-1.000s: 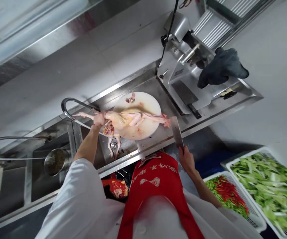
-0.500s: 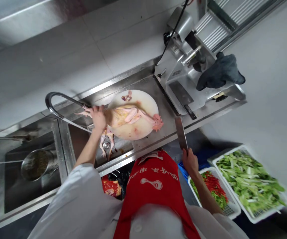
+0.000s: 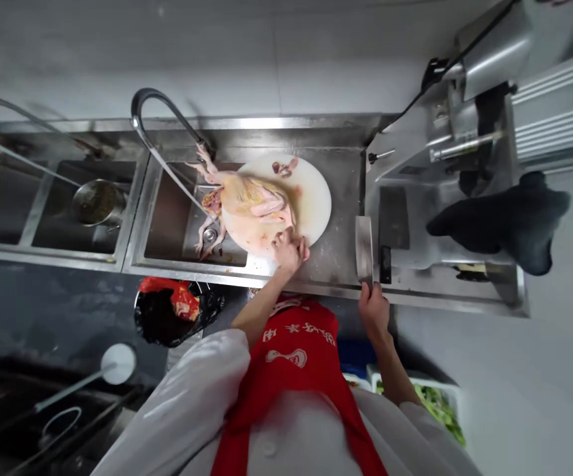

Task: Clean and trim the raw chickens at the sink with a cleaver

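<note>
Left hand (image 3: pixel 290 251), closed around neck end of 1 plucked bird (image 3: pixel 254 198), bird across white board (image 3: pixel 311 192), feet over sink at left; right hand (image 3: pixel 374 305), gripping 1 cleaver (image 3: pixel 364 248)

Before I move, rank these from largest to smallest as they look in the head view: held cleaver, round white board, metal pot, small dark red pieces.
1. Round white board, partly covered
2. Metal pot
3. Held cleaver
4. Small dark red pieces
</note>
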{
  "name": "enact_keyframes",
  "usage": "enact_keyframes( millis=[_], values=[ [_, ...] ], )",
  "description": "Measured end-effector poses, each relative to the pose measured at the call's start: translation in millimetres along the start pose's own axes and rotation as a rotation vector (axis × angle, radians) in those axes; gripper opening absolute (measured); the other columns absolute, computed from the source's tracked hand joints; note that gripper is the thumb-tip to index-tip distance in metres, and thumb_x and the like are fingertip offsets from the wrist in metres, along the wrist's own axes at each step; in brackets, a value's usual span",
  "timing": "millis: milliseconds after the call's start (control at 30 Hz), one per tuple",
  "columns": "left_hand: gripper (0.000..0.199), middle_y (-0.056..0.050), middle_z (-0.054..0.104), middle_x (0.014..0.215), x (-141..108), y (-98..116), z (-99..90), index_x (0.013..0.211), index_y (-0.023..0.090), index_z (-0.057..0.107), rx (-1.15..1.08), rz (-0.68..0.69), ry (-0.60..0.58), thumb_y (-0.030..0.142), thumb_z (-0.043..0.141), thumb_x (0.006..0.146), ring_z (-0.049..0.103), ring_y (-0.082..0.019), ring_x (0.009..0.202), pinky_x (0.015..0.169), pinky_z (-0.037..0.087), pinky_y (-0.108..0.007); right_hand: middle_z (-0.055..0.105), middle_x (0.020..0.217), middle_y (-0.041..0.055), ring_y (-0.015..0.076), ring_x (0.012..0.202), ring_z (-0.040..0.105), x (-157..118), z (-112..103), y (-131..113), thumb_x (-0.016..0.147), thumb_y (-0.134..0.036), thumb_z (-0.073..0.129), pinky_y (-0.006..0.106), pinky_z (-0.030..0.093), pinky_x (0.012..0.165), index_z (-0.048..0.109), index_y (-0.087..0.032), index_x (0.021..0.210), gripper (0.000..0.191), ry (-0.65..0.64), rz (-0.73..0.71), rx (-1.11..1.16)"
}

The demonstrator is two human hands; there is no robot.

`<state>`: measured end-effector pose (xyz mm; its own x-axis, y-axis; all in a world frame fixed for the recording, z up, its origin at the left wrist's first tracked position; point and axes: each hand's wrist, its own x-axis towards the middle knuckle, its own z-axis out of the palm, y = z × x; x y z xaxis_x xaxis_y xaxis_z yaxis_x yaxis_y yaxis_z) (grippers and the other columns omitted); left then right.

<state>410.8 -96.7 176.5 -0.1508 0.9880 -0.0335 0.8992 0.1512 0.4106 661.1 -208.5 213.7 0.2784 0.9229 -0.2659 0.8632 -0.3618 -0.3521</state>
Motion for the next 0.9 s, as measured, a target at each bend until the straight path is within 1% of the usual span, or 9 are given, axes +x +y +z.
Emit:
enact_keyframes(
  millis=[100, 233, 300, 367, 533, 633, 700, 767, 900],
  values=[
    [0.012, -0.017, 0.052, 0.147, -25, -37, -1.0, 0.094, 0.021, 0.078, -0.160, -0.088, 0.145, 0.025, 0.070, 0.087, 0.044, -0.043, 0.135, 0.108, 0.040, -0.063, 0.067, 0.078, 0.0127, 0.0204, 0.061, 0.053, 22, -9, -10, 0.108, -0.033, 0.039, 0.032, 0.023, 0.063, 0.064, -0.011, 0.107, 0.034, 0.003, -0.128, -0.025],
    [0.036, -0.022, 0.051, 0.134, -50, -62, 13.6, 0.120, 0.017, 0.067, -0.347, -0.203, 0.411, 0.025, 0.070, 0.086, 0.051, -0.037, 0.127, 0.109, 0.042, -0.059, 0.072, 0.085, 0.0157, 0.0222, 0.068, 0.059, 42, -14, -42, 0.109, -0.036, 0.037, 0.032, 0.026, 0.063, 0.064, -0.013, 0.108, 0.036, -0.053, -0.329, -0.042],
    [0.038, -0.021, 0.052, 0.131, -57, -66, 22.6, 0.121, 0.018, 0.065, -0.389, -0.269, 0.498, 0.030, 0.072, 0.085, 0.050, -0.037, 0.127, 0.110, 0.041, -0.058, 0.073, 0.085, 0.0161, 0.0223, 0.069, 0.061, 47, -13, -66, 0.110, -0.037, 0.036, 0.032, 0.027, 0.063, 0.065, -0.012, 0.109, 0.038, -0.106, -0.445, -0.089],
    [0.034, -0.019, 0.054, 0.127, -62, -68, 29.7, 0.114, 0.020, 0.065, -0.415, -0.293, 0.527, 0.031, 0.074, 0.083, 0.051, -0.036, 0.126, 0.110, 0.042, -0.057, 0.074, 0.083, 0.0160, 0.0225, 0.068, 0.063, 51, -10, -94, 0.111, -0.038, 0.035, 0.032, 0.027, 0.063, 0.065, -0.012, 0.111, 0.039, -0.174, -0.566, -0.158],
    [0.027, -0.015, 0.060, 0.119, -68, -72, 40.1, 0.110, 0.022, 0.065, -0.490, -0.233, 0.581, 0.031, 0.072, 0.087, 0.055, -0.031, 0.121, 0.108, 0.045, -0.054, 0.076, 0.089, 0.0168, 0.0256, 0.075, 0.070, 57, 14, -169, 0.112, -0.038, 0.031, 0.031, 0.034, 0.065, 0.062, -0.013, 0.121, 0.040, -0.338, -0.828, -0.315],
    [0.028, -0.014, 0.062, 0.116, -67, -73, 44.3, 0.109, 0.021, 0.063, -0.507, -0.221, 0.623, 0.030, 0.073, 0.084, 0.056, -0.031, 0.119, 0.108, 0.046, -0.055, 0.077, 0.092, 0.0182, 0.0277, 0.081, 0.072, 59, 31, -194, 0.113, -0.038, 0.028, 0.032, 0.040, 0.070, 0.060, -0.013, 0.126, 0.043, -0.379, -0.911, -0.391],
    [0.027, -0.014, 0.064, 0.115, -65, -72, 46.5, 0.108, 0.021, 0.064, -0.508, -0.230, 0.622, 0.030, 0.073, 0.084, 0.057, -0.031, 0.118, 0.108, 0.045, -0.056, 0.076, 0.092, 0.0189, 0.0286, 0.082, 0.073, 59, 37, -194, 0.113, -0.037, 0.027, 0.034, 0.043, 0.073, 0.059, -0.012, 0.129, 0.044, -0.392, -0.935, -0.437],
    [0.024, -0.014, 0.065, 0.116, -63, -71, 48.2, 0.108, 0.021, 0.064, -0.507, -0.243, 0.605, 0.029, 0.071, 0.085, 0.057, -0.031, 0.119, 0.110, 0.044, -0.057, 0.076, 0.091, 0.0191, 0.0286, 0.082, 0.073, 58, 33, -180, 0.113, -0.036, 0.028, 0.034, 0.043, 0.073, 0.059, -0.012, 0.129, 0.043, -0.391, -0.927, -0.483],
    [0.024, -0.014, 0.066, 0.119, -62, -71, 51.9, 0.108, 0.022, 0.066, -0.525, -0.229, 0.609, 0.028, 0.068, 0.085, 0.057, -0.031, 0.123, 0.111, 0.044, -0.055, 0.076, 0.090, 0.0167, 0.0263, 0.080, 0.072, 59, 3, -136, 0.112, -0.034, 0.034, 0.033, 0.041, 0.069, 0.062, -0.013, 0.119, 0.035, -0.439, -0.848, -0.548]
  ],
)
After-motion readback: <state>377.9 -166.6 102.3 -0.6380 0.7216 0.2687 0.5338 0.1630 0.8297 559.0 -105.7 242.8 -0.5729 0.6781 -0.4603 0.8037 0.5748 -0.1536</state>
